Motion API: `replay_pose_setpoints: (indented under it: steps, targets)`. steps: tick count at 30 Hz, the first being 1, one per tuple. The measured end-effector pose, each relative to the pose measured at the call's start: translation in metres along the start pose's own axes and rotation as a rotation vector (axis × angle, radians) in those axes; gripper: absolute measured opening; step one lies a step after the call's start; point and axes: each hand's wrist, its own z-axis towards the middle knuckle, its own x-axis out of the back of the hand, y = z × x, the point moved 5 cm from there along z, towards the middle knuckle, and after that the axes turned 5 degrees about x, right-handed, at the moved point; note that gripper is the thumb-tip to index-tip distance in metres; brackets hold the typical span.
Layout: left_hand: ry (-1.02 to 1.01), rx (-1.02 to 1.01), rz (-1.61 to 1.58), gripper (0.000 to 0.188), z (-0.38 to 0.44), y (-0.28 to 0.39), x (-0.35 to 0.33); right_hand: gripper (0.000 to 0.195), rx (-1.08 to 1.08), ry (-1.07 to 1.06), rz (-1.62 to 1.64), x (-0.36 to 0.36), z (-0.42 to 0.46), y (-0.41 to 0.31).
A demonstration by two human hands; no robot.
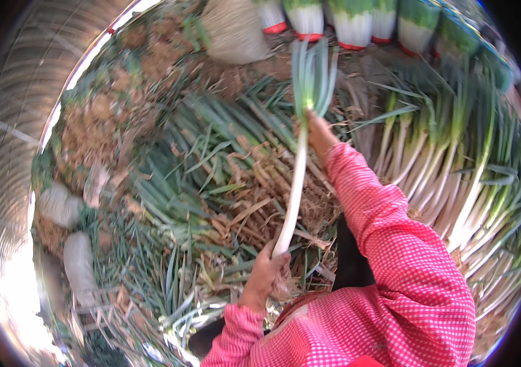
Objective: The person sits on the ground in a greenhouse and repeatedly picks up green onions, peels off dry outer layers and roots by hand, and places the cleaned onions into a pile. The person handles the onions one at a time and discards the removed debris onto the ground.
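A long white-stemmed green onion (296,192) is stretched between my two hands, its green leaves pointing away from me. My left hand (262,275) grips it low, at the root end, where some roots hang below the fingers. Higher up, my right hand (320,133) closes around the stem just under the leaves. Beneath the stalk lies a heap of untrimmed green onions (223,124) with dry brown outer leaves and soil-covered roots (317,206). To my right, cleaned green onions (430,169) rest in a broad pile, white stems towards me.
Bundled green onions (306,20) with red bands at their bases stand along the far side, beside a pale sack (233,32). Leaf scraps (136,261) litter the ground at left. Another whitish sack (60,204) lies near the curved, ribbed greenhouse wall (8,137).
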Motion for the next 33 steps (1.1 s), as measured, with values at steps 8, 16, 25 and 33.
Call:
replay_pose_setpoints:
  steps: [8,16,25,33]
  targets:
    - [0.386,0.125,0.508,0.045,-0.033,-0.017,0.004,0.038,-0.033,0.216,-0.098,-0.002,-0.021,-0.004]
    - [0.476,-0.013,1.371,0.048,-0.12,-0.093,0.125,0.035,0.61,0.115,-0.331,0.075,0.026,-0.197]
    - [0.625,-0.17,1.5,0.052,-0.056,-0.097,0.161,0.055,1.517,0.03,-2.001,0.288,-0.042,-0.547]
    - [0.186,0.111,1.431,0.051,0.05,-0.144,0.09,0.038,1.084,0.645,-1.791,0.399,0.011,-0.416]
